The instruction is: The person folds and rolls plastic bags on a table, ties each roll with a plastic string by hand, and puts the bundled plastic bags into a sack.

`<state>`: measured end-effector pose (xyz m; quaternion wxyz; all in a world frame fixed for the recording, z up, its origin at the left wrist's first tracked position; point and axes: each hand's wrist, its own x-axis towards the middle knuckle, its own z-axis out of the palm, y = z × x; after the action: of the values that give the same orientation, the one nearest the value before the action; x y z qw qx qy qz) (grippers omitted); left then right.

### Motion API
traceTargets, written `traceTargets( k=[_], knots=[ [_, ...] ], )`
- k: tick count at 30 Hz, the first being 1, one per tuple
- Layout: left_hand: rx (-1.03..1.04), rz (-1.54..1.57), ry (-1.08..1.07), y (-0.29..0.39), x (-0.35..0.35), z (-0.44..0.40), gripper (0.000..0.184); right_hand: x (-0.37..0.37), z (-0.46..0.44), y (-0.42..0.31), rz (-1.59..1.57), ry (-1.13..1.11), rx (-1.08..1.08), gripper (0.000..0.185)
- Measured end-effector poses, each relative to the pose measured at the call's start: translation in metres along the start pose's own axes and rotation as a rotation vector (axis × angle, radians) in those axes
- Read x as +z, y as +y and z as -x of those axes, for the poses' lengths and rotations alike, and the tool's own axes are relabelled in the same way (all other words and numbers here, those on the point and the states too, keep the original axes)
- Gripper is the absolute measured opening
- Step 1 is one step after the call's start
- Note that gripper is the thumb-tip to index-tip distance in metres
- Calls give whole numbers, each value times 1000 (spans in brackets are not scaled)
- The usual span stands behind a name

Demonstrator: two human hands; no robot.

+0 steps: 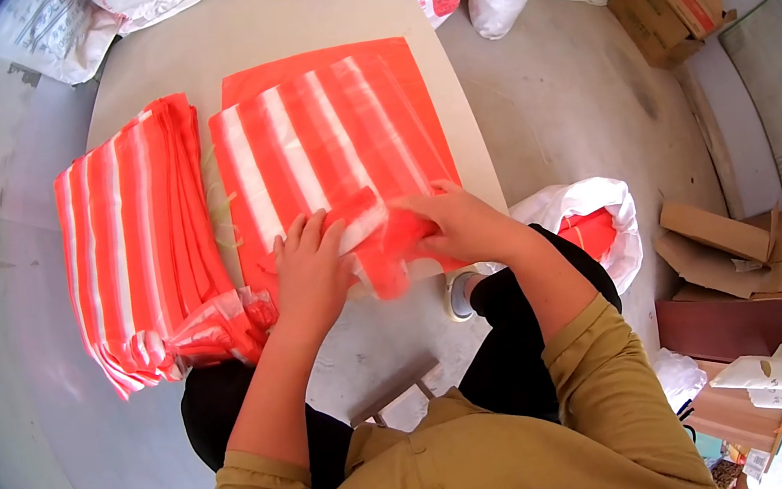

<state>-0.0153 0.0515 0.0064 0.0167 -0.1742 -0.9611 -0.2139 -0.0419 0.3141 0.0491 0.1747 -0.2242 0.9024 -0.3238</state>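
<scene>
The striped bag [297,157] lies on the counter [277,24] in front of me, over a plain red sheet [418,89] that shows past its far and right edges. My left grip [306,262] rests palm down on the bag's near part, fingers wide and a little spread. My right grip [461,224] is narrow, fingers and thumb bent at the loose, crumpled near end of the bag; the film is blurred there, and I cannot tell whether I have it pinched. Just left of the bag is a thick stack [133,243] of striped bags, its near end bunched up. On my right, beside my knee, a white sack [621,210] stands open on the floor [543,110], with red film [592,233] inside.
</scene>
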Motion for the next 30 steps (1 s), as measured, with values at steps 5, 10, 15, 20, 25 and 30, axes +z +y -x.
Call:
traceTargets(
  k=[5,10,15,20,25,30],
  knots=[
    [87,12,-66,-2,0,-2,48,-29,-6,-6,-323,-181,-42,60],
    [-42,159,-61,5,-6,-7,60,-17,-45,-15,-315,-246,-23,61],
    [-60,248,-44,6,-8,-9,72,-3,-64,-13,-240,-186,-65,63],
    [33,233,99,2,-1,-7,65,12,-74,-12,-40,-56,-95,61],
    [78,181,114,8,-1,-10,44,34,-81,-6,105,102,-211,56],
    [130,155,148,0,7,-14,32,31,-68,0,101,224,-289,48]
  ],
)
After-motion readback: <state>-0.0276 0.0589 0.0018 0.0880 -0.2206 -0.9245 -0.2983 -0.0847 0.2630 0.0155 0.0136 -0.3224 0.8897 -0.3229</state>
